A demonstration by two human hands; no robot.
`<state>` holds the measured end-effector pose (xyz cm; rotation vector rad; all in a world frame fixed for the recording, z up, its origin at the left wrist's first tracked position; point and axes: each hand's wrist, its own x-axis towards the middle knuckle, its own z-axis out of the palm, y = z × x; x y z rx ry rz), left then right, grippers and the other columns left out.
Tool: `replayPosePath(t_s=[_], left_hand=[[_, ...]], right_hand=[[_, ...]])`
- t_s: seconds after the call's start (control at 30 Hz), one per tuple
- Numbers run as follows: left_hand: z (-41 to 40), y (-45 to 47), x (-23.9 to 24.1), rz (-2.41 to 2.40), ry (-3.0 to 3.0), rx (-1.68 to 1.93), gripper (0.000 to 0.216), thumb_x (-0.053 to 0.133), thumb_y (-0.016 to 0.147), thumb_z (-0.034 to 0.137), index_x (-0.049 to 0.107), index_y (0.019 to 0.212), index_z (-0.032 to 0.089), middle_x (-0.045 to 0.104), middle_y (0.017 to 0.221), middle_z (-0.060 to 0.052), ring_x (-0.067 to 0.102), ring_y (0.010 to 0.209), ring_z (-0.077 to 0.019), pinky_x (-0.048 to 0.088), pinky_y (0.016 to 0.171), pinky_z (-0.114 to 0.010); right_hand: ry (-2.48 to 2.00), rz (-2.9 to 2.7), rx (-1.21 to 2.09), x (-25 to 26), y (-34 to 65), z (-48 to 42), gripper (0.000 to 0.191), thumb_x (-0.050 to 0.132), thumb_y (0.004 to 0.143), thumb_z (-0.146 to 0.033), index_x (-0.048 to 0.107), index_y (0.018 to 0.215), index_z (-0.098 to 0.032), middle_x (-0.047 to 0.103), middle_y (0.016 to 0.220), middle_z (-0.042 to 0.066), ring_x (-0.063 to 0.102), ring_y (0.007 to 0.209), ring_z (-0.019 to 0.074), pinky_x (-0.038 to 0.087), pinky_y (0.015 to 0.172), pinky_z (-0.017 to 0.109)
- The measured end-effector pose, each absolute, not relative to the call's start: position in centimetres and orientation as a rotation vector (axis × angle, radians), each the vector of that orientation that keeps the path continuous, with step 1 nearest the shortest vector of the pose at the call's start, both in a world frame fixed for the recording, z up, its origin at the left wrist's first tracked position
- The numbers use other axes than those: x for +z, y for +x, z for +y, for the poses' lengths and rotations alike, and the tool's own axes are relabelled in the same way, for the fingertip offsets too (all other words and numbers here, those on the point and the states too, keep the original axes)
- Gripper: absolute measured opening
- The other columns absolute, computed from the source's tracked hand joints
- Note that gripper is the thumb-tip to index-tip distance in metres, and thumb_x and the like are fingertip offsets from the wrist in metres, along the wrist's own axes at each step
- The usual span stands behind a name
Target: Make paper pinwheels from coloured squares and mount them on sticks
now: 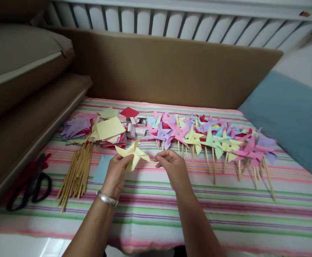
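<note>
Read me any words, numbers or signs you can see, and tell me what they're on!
There are none that I can read.
Small white boxes: any print on them is too small and blurred to read.
Little coloured mark on the white slatted frame: too blurred to tell whether it has writing.
Yellow paper pinwheel in the left hand: no writing that I can see.

- Saw white slats across the top.
- Found a brown board standing below, behind a striped cloth.
- Noted brown cushions piled at left, a blue surface at right.
- Glimpsed white floor, bottom left, catching a bright shine.
- Met dim light elsewhere.
</note>
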<state>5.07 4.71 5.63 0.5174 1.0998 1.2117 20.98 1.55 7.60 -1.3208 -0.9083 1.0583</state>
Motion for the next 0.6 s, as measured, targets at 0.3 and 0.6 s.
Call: replayPosePath(t_s=[0.3,0.6], left_hand=[[4.2,6.9,5.1,1.13,0.551,1.21,0.033,0.078,0.049,0.023,0.07,0.078,0.011,0.071,0.073,-0.006,0.061,0.062,-0.014,0.043,0.059,-0.023],[4.2,7.0,5.0,1.148,0.561,1.263,0.033,0.077,0.05,0.023,0.07,0.079,0.01,0.071,0.076,-0.006,0.061,0.065,-0.0153,0.043,0.062,-0.025]], right_hand=[[-1.416,-0.899,0.964,7.4,21.7,0.7,0.012,0.062,0.07,-0.028,0.065,0.07,-0.016,0.066,0.058,0.0,0.053,0.045,0.0096,0.046,0.047,0.023],[-1.317,-1.011,1.078,7.5,21.1,0.4,0.012,0.061,0.07,-0.025,0.066,0.079,-0.018,0.069,0.066,0.001,0.059,0.051,0.0119,0.05,0.056,0.027]])
